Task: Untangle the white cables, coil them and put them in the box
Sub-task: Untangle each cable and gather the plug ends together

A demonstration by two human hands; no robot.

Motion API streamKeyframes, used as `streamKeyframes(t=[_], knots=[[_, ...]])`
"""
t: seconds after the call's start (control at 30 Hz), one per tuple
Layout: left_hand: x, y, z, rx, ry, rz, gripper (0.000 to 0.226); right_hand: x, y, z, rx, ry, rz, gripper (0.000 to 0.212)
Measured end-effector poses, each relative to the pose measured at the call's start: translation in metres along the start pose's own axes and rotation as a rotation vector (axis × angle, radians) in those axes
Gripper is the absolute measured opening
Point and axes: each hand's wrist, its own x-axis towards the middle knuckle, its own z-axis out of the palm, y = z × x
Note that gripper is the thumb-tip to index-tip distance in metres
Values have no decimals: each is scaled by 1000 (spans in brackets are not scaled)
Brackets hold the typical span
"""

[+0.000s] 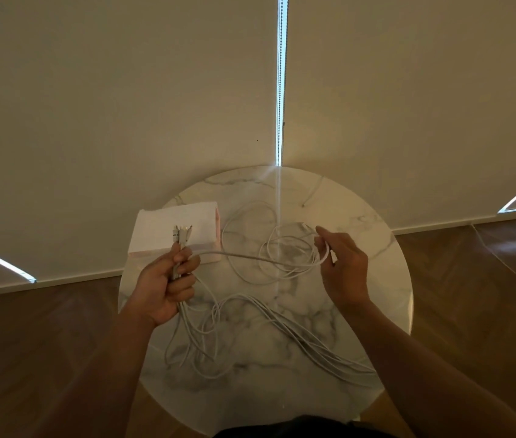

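The person is standing over a round marble table set against drawn blinds. The left hand is gripping a bundle of white cables just below their connector ends, fingers curled tight around the strands so the plugs are sticking up together above the fist. Gathering the ends this way is likely keeping them sorted while the lengths get worked free.

The right hand is lifting a single loop of cable, thumb and forefinger pinching it lightly, the other fingers spread loose. One strand is running taut from the left fist across to that pinch, which suggests the person is tracing one cable through the tangle.

The rest of the cables are lying on the table: loose rings in the middle, under and behind the right hand, and a long sheaf of strands trailing toward the near right edge, passing under the right forearm. They are crossing one another in several places; untangling is looking early.

The box, pale pink and white, is sitting on the left of the table, just behind the left hand, within easy reach. Whether it is open on top cannot be told. No cable is in it.
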Motion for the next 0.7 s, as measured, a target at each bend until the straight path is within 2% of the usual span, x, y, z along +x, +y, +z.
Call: streamKeyframes(t=[0.07, 0.13, 0.23, 0.3, 0.33, 0.43, 0.47, 0.5, 0.53, 0.6, 0.63, 0.7], knots=[[-2, -4, 4, 188, 105, 24, 27, 10, -13, -2, 21, 84, -62, 13], [-2, -9, 9, 281, 182, 22, 34, 18, -23, -2, 17, 85, -159, 21], [2, -13, 13, 259, 245, 33, 31, 16, -29, -7, 94, -114, -159, 42], [3, -12, 19, 256, 310, 48, 34, 11, -26, -13, 40, -384, -11, 50], [3, -12, 21, 263, 334, 52, 36, 6, -19, -15, -79, -581, 46, 48], [2, -12, 24, 320, 371, 26, 37, -9, -3, -26, -493, -1411, 206, 18], [2, -13, 24, 357, 382, 1, 36, -15, -1, -31, -573, -1629, 290, 15], [2, -14, 24, 410, 406, -24, 36, -21, 1, -37, -653, -1763, 352, 21], [3, -17, 25, 475, 430, -46, 36, -25, 4, -42, -724, -1818, 393, 27], [4, -23, 28, 610, 463, -78, 35, -26, 7, -48, -765, -1786, 433, 24], [4, -27, 32, 676, 470, -92, 36, -24, 8, -48, -750, -1710, 455, 26], [8, -32, 38, 838, 495, -100, 37, -19, 15, -39, -727, -1442, 444, 29]])
